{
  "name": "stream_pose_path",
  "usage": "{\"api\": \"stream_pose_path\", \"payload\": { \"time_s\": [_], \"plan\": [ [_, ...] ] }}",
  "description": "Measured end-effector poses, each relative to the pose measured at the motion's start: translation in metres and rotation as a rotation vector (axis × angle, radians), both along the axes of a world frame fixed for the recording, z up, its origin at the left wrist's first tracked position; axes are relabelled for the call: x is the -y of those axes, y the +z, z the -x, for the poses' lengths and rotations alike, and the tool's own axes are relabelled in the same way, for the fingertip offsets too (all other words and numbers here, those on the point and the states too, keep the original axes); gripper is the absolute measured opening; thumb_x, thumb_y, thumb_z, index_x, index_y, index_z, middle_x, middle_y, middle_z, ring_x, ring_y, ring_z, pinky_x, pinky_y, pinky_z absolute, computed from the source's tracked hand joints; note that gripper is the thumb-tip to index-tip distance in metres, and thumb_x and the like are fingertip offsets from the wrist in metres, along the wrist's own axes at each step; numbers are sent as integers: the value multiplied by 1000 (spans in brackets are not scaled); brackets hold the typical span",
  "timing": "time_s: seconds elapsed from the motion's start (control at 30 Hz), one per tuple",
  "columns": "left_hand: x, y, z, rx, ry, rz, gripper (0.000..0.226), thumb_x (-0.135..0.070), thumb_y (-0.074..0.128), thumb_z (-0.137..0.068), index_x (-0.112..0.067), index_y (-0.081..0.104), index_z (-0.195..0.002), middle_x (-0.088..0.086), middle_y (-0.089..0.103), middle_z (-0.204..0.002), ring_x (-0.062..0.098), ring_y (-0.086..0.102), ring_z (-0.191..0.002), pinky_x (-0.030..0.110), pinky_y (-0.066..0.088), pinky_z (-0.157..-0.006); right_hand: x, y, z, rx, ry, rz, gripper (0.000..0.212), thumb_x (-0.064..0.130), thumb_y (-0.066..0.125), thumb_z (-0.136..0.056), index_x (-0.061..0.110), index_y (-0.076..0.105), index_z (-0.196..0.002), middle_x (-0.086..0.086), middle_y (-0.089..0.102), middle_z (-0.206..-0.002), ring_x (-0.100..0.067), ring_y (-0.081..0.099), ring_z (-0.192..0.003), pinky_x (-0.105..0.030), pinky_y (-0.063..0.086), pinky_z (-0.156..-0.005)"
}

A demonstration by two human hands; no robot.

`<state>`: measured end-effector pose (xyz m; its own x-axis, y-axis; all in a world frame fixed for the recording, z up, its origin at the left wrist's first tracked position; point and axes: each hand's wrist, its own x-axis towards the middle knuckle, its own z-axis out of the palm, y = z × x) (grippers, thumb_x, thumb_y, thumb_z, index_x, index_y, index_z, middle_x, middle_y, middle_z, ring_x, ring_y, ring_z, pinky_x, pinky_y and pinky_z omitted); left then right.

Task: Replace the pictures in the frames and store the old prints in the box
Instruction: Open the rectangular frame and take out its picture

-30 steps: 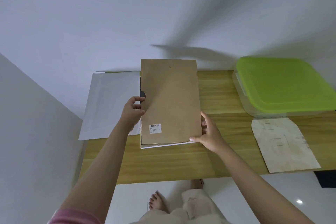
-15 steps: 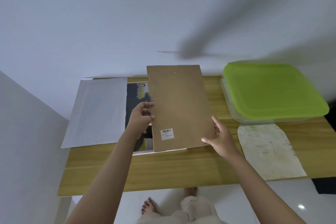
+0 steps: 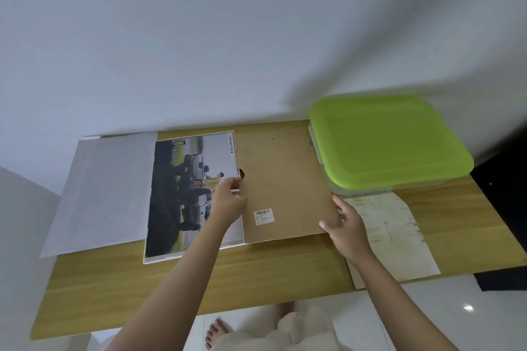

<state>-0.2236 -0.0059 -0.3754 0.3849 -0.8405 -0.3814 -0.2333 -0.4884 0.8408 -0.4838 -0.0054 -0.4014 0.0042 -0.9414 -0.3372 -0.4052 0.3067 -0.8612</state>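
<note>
A brown backing board (image 3: 285,179) with a barcode sticker lies low over the wooden table (image 3: 256,271). My left hand (image 3: 228,199) pinches its left edge and my right hand (image 3: 345,225) grips its near right corner. To its left a white picture frame (image 3: 159,259) lies face down, with a print of a car and a person (image 3: 188,188) uncovered in it. A plastic box with a green lid (image 3: 387,142) stands shut at the back right.
A blank white sheet (image 3: 105,194) lies left of the frame, hanging a little over the table's left edge. A stained cream sheet (image 3: 393,234) lies under the board's right side, near the front edge. The wall runs close behind the table.
Both hands have carried the backing board to the right, off the frame, uncovering the print. The camera has also tilted down and drawn closer.
</note>
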Motion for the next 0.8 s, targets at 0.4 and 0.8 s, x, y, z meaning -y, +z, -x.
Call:
{"api": "stream_pose_path", "payload": {
  "time_s": [0.4,0.8],
  "plan": [
    [-15,-11,14,236,-260,-84,88,-9,74,-74,-15,22,-145,5,31,-148,20,33,-134,33,32,-108,-2,-16,-6,-140,49,178,54,1,67,-83,10,49,-133,-5,45,-133,-14,47,-118,-5,33,-86],
    [-30,-13,22,415,-537,-143,153,-34,91,-47,-19,-30,-141,-4,-30,-152,17,-8,-145,30,11,-115,-6,-36,-13,-298,445,333,82,51,76,-69,30,40,-140,-4,23,-154,-20,15,-142,-44,22,-113]
  ]
}}
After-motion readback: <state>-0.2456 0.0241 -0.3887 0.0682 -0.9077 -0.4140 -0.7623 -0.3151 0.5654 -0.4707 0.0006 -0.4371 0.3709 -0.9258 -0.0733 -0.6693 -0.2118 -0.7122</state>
